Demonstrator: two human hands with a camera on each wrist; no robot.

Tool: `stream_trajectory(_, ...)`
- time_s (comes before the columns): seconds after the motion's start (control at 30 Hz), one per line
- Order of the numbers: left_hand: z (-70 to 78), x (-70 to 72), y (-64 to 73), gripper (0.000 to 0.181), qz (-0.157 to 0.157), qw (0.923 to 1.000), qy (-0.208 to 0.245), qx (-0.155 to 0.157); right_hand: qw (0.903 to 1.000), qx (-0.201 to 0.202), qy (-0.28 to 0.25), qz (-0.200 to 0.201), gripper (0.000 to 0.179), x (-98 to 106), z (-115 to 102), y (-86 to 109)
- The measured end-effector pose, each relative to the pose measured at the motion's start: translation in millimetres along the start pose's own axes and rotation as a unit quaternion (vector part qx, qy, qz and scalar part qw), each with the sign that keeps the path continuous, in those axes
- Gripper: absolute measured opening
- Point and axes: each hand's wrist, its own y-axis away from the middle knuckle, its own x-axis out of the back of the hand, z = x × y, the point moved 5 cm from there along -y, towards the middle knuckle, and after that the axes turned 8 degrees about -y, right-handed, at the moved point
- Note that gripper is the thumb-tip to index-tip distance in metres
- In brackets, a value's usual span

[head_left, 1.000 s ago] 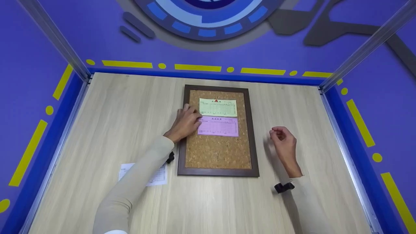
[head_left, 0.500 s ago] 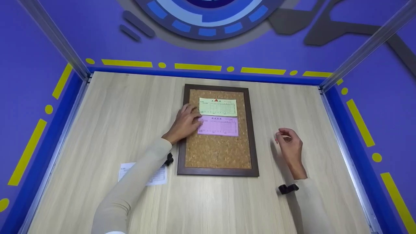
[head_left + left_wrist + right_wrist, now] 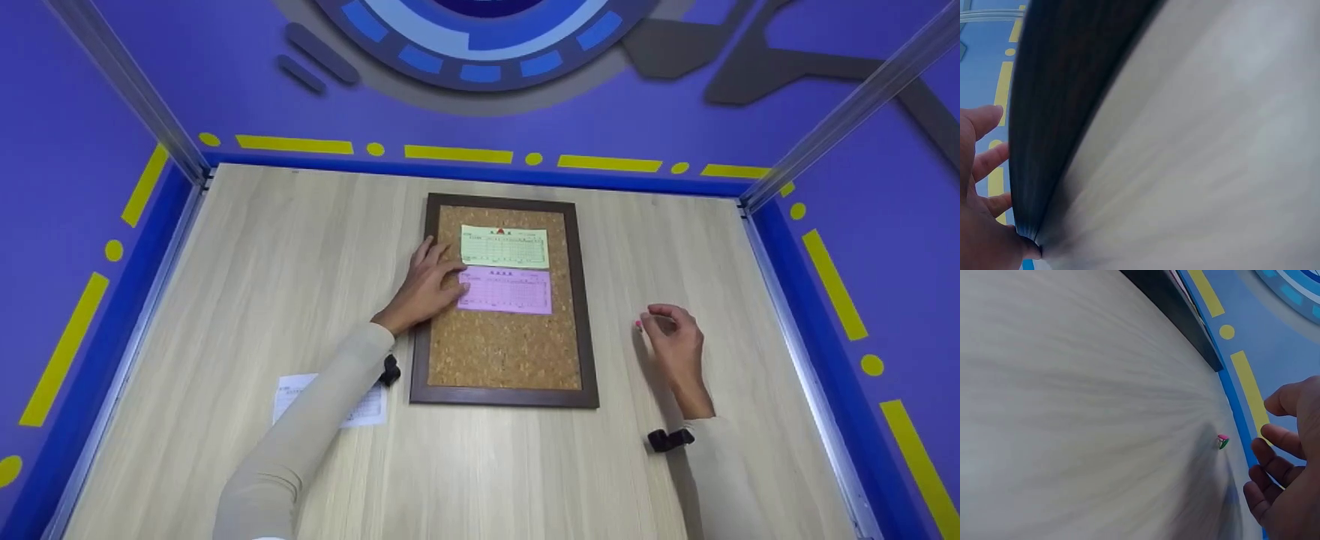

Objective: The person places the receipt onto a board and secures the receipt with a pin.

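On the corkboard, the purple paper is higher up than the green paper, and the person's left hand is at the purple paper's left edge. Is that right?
Not quite: the head view shows the purple paper lower on the corkboard than the green paper. The person's left hand is at the purple paper's left edge, as you said.

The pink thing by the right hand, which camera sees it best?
The right wrist view: the pink thing looks bigger there, beside a green thing. The head view shows only a speck by the right hand. The left wrist view doesn't show it.
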Motion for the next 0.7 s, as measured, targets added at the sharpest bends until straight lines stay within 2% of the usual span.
stream_trajectory(0.47,-3.8,-2.6,3.7,0.051,-0.009,0.9999,0.006,-0.006,0.9992,0.016,0.004,-0.035,0.028,1,12,-0.2)
stream_trajectory(0.7,-7.7,-4.5,4.8,0.055,-0.009,0.9995,0.030,-0.010,0.9981,0.032,-0.028,-0.044,0.024,2,17,0.0)
